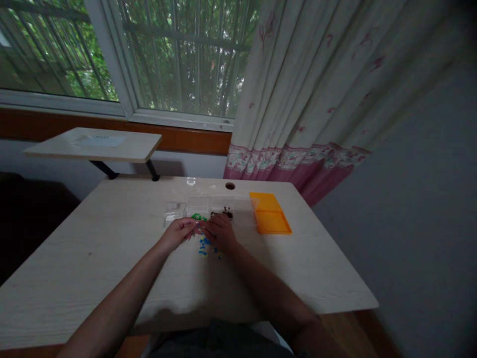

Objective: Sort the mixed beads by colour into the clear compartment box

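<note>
My left hand (pixel 179 232) and my right hand (pixel 221 230) rest close together on the pale wooden table (pixel 93 248), fingers curled inward and almost touching. Under and just below them lies a scatter of small blue and yellow pieces (pixel 205 246). A pinkish piece seems to sit between the fingertips, too small to name. Just beyond the hands stand clear plastic compartments (pixel 175 211); one holds green pieces (pixel 198 216), another dark pieces (pixel 222 214).
An orange tray or lid (pixel 270 214) lies to the right of the clear boxes. A cable hole (pixel 230 186) is near the table's far edge. A small raised shelf (pixel 97 144) stands at the back left under the window. A curtain (pixel 316 99) hangs at the right.
</note>
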A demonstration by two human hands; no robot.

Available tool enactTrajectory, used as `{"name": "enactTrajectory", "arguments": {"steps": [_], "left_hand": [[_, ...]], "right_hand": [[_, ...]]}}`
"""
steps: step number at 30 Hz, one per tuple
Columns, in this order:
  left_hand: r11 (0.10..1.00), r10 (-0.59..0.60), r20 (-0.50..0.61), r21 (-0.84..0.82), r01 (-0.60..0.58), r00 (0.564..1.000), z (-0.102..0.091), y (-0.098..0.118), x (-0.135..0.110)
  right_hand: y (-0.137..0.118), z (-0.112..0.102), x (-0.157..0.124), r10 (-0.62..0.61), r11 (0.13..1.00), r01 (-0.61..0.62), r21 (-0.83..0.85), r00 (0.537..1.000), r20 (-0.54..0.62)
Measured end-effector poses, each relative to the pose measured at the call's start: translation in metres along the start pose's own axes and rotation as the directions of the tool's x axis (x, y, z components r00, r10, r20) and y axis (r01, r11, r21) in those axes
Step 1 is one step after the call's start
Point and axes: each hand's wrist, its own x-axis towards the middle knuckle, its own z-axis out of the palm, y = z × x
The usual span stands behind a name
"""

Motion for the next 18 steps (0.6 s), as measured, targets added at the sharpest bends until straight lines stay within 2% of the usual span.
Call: {"name": "enactTrajectory", "arguments": {"steps": [9, 18], "left_hand": [[0.995, 0.005, 0.043, 0.096, -0.010, 0.999, 0.0032, 0.0009, -0.0003], [0.991, 0.039, 0.069, 0.121, -0.048, 0.997, 0.0056, 0.0019, -0.0015]], "right_hand": [[-0.0023, 0.0009, 0.0008, -0.022, 1.000, 0.022, -0.004, 0.999, -0.042], [0.0001, 0.0017, 0.0005, -0.046, 0.999, 0.048, 0.022, 0.996, -0.079]]}}
